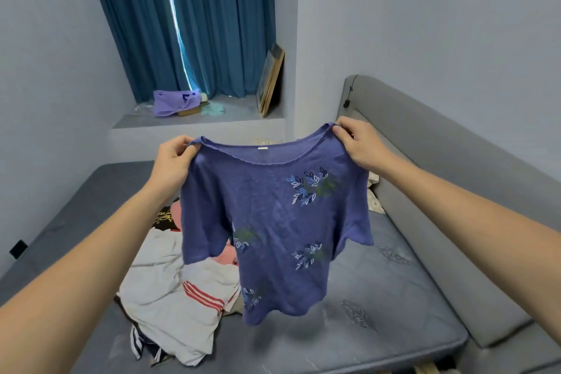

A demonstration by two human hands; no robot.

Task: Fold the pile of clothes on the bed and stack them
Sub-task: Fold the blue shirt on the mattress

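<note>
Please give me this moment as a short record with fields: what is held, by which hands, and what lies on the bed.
held item: blue shirt, hanging open in the air
left hand: pinches one shoulder
right hand: pinches the other shoulder
on the bed: pile of clothes, unfolded, below left of the shirt
folded stack: none visible

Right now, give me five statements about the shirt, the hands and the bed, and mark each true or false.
1. Both hands, left and right, hold the blue shirt up by its shoulders. True.
2. The shirt lies flat on the mattress. False: it hangs in the air.
3. The shirt bears leaf embroidery. True.
4. The pile of clothes lies to the shirt's right. False: it lies to the left.
5. The curtains are red. False: they are blue.
</note>
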